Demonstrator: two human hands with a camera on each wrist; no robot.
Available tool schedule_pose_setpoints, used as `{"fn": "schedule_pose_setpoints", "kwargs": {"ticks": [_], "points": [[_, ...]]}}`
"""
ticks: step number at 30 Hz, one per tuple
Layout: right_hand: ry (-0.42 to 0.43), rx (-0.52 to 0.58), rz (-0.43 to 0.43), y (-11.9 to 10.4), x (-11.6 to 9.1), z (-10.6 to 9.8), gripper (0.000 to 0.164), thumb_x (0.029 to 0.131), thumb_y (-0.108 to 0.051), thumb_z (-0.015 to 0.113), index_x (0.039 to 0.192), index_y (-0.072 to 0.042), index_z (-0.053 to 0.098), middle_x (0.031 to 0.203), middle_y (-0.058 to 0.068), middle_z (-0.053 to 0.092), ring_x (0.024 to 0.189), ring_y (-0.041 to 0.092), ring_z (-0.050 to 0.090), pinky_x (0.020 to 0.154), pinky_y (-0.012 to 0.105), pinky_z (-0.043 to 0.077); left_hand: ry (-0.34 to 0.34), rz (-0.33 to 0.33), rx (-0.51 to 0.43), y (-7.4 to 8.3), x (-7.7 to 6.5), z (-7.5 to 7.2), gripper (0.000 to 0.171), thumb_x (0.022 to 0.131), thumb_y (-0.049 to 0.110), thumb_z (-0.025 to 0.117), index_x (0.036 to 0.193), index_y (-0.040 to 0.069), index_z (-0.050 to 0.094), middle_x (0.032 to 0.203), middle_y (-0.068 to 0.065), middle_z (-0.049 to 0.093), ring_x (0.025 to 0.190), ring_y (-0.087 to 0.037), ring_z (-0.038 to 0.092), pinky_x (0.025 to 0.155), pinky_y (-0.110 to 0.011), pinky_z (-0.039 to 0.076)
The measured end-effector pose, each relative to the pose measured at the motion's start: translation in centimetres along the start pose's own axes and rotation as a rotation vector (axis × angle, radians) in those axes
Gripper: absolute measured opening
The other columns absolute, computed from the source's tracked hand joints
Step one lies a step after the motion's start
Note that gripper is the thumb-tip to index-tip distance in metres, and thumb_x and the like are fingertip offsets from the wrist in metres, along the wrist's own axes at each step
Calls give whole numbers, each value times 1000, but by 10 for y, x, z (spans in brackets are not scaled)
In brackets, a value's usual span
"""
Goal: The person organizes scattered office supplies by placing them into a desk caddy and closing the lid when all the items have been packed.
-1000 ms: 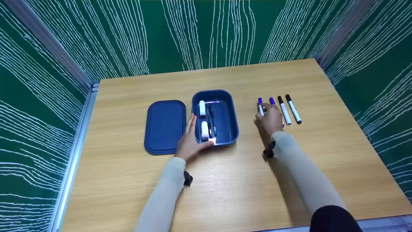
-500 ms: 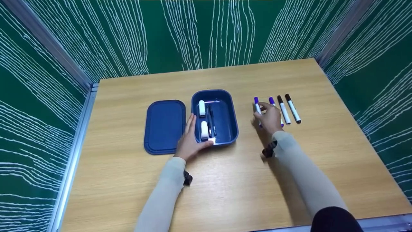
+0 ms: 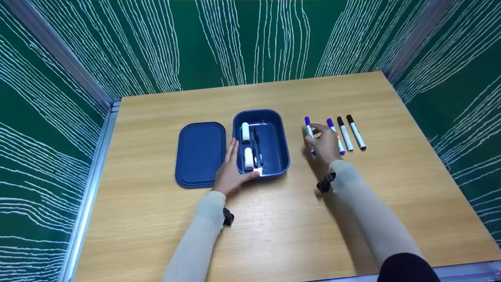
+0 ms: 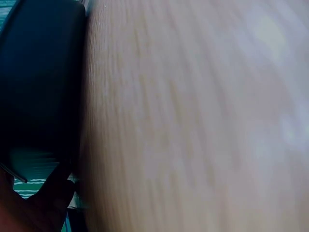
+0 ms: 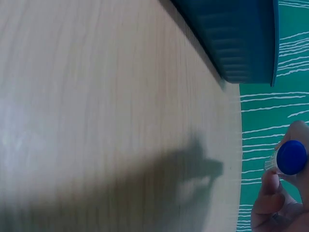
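A navy blue box (image 3: 276, 156) stands with its top uncovered in the middle of the table. My left hand (image 3: 227, 177) rests against its near left corner, fingers straight along the left side and thumb at the near rim. Two white rounded objects (image 3: 245, 132) and slim dark pens (image 3: 257, 147) lie inside on the left. To the right of the box, my right hand (image 3: 327, 144) pinches a white marker with a purple cap (image 3: 308, 129) between thumb and fingers. In the right wrist view the marker's round coloured end (image 5: 291, 157) faces the camera, with the hand's shadow on the table.
Left of the box lies its flat navy lid (image 3: 201, 152). Another purple-capped marker (image 3: 339, 144) and two dark-capped markers (image 3: 346, 137) lie right of my right hand. Green walls (image 3: 250, 39) with white lines surround the wooden table (image 3: 266, 243).
My right hand has shifted left with the purple-capped marker, away from the other markers, uncovering more of the second purple one. The left hand and the box have stayed put.
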State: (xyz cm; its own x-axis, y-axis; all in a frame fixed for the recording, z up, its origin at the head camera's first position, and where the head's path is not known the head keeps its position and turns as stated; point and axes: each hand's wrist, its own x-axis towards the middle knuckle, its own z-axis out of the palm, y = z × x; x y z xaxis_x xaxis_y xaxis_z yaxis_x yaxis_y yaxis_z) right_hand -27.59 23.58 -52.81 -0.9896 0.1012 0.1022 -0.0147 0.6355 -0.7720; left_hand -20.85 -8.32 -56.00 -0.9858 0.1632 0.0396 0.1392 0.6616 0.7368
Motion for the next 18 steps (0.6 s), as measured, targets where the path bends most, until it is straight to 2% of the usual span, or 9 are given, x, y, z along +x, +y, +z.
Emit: {"fn": "schedule_pose_setpoints", "kwargs": {"ticks": [10, 18], "points": [[29, -7, -85, -10, -2, 3, 44, 86, -10, 68, 130, -8, 63, 101, 11, 65, 61, 19, 59, 50, 23, 50, 7, 2, -16, 1, 0, 0, 127, 61, 81, 67, 158, 26, 6, 160, 20, -8, 140, -32, 30, 101, -57, 38], [61, 0, -122, -19, -4, 8, 44, 84, -9, 68, 127, -8, 65, 99, 11, 66, 61, 16, 59, 51, 20, 48, 8, 16, -15, 1, 0, -1, 127, 61, 80, 67, 158, 25, 7, 161, 16, -6, 140, -32, 29, 101, -59, 37]]}}
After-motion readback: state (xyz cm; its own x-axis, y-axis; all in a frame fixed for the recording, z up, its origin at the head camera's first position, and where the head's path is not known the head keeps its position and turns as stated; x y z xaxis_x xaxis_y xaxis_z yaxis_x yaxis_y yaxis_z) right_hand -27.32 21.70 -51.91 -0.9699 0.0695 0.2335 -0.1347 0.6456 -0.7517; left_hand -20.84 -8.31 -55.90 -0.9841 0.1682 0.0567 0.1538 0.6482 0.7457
